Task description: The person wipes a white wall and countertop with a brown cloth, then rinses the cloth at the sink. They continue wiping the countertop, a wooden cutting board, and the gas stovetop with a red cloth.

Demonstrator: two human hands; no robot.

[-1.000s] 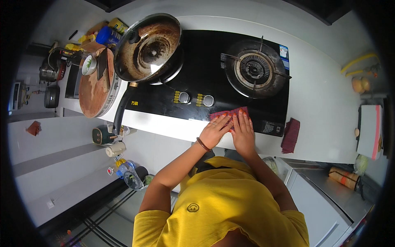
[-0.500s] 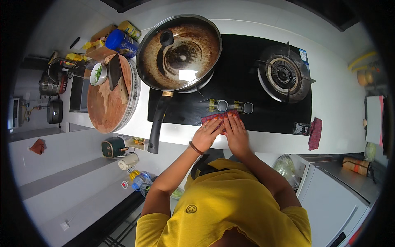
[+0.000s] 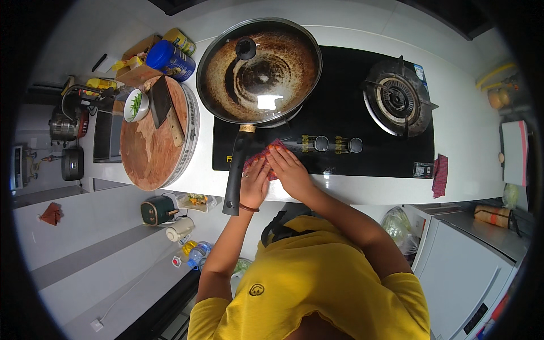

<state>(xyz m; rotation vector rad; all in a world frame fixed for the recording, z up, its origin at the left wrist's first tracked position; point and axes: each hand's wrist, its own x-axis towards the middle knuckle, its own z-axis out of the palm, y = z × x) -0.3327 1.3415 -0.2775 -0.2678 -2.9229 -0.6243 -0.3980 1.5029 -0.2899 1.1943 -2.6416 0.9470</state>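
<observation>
A dark red checked cloth (image 3: 264, 157) lies over the front edge of the black glass cooktop (image 3: 340, 79), just right of the pan's handle. Both my hands press it down. My left hand (image 3: 254, 182), with a brown band at its wrist, lies on its near left part, fingers stretched forward, beside the black handle. My right hand (image 3: 292, 174) rests on its right part, fingers flat and pointing away to the left. Much of the cloth is hidden under them. A large frying pan (image 3: 260, 73) under a glass lid sits on the left burner, its handle jutting toward me over the counter edge.
Two knobs (image 3: 321, 144) stand right of my hands; a bare burner (image 3: 398, 99) is farther right. Another folded red cloth (image 3: 440, 176) lies on the white counter. At left, a round chopping board (image 3: 147, 153) bears a cleaver (image 3: 161, 102) and a bowl of chopped greens (image 3: 136, 106).
Both hands and the cloth have slid left along the cooktop's front edge, from below the knobs to beside the pan handle. The whole view has shifted slightly; pan and lid stay on the burner.
</observation>
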